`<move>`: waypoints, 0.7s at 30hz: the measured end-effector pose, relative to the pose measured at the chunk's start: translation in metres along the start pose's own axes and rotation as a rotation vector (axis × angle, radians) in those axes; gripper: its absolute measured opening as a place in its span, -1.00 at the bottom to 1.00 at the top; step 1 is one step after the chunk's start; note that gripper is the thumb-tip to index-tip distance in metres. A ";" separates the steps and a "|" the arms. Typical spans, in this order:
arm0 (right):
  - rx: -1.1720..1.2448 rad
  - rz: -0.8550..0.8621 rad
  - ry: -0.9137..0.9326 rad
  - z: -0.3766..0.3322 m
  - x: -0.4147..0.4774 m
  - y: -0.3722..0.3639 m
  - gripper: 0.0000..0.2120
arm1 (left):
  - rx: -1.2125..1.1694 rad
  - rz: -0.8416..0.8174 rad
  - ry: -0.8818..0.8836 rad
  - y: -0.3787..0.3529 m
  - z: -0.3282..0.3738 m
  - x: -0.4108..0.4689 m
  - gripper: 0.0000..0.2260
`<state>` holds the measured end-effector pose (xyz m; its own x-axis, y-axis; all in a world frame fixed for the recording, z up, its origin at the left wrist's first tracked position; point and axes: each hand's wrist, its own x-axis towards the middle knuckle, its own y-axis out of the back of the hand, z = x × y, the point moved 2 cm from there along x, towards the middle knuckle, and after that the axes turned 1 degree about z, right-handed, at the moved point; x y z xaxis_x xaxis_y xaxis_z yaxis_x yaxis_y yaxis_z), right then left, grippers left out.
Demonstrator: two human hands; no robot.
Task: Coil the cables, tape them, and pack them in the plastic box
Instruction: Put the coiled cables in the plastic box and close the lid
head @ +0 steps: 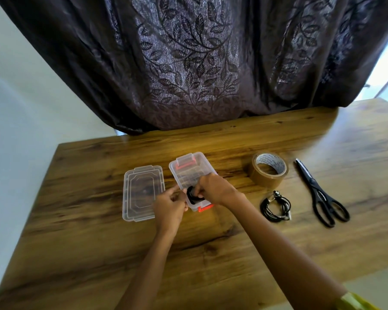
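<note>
Clear plastic box [184, 173] with orange latches, brown tape roll [269, 173], black scissors [318, 193] — dark leaf-patterned curtain [188, 63].

On the table [99, 242] the plastic box [173, 173] stands near the middle, its lid [142, 193] flat just to its left. Right of the box lie the tape roll [264, 181], then the scissors [318, 193] farthest right, with a coiled cable [264, 209] before the roll. A second coil [192, 196] sits in the box's near end, and a curtain [188, 63] hangs behind the table
</note>
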<state>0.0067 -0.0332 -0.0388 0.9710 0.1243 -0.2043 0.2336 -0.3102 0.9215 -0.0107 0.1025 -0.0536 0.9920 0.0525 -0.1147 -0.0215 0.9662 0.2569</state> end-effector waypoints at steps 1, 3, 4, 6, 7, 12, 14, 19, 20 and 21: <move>0.019 0.001 -0.005 0.001 0.000 0.001 -0.78 | 0.003 0.001 0.000 0.000 0.000 0.000 -0.67; 0.067 0.058 -0.007 0.003 -0.002 0.003 -0.80 | 0.008 0.004 0.004 0.000 -0.001 0.000 -0.67; 0.093 0.098 0.002 0.003 -0.004 0.005 -0.80 | 0.011 0.005 0.010 0.000 -0.002 0.001 -0.68; 0.167 0.184 0.034 0.004 -0.012 0.008 -0.82 | 0.018 0.007 0.020 0.000 -0.003 0.001 -0.68; 0.217 0.246 0.052 0.005 -0.018 0.010 -0.84 | 0.023 0.007 0.019 0.000 -0.002 0.001 -0.68; 0.378 0.633 -0.081 0.032 -0.057 0.014 -0.80 | 0.041 -0.008 0.011 0.000 -0.002 0.001 -0.67; 0.419 0.737 -0.238 0.051 -0.077 0.009 -0.83 | 0.030 -0.011 0.005 0.000 -0.003 0.001 -0.69; 0.334 0.765 -0.473 0.088 -0.126 -0.015 -0.88 | 0.009 -0.011 0.022 0.001 -0.004 0.004 -0.70; 0.286 0.748 -0.496 0.092 -0.135 -0.020 -0.86 | 0.014 -0.014 0.020 0.002 -0.003 0.004 -0.70; 0.251 0.732 -0.520 0.095 -0.141 -0.024 -0.82 | 0.021 -0.019 0.018 0.002 -0.003 0.004 -0.70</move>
<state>-0.1315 -0.1332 -0.0639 0.7676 -0.6015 0.2214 -0.5005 -0.3467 0.7933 -0.0067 0.1055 -0.0563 0.9897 0.0391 -0.1374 0.0001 0.9616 0.2745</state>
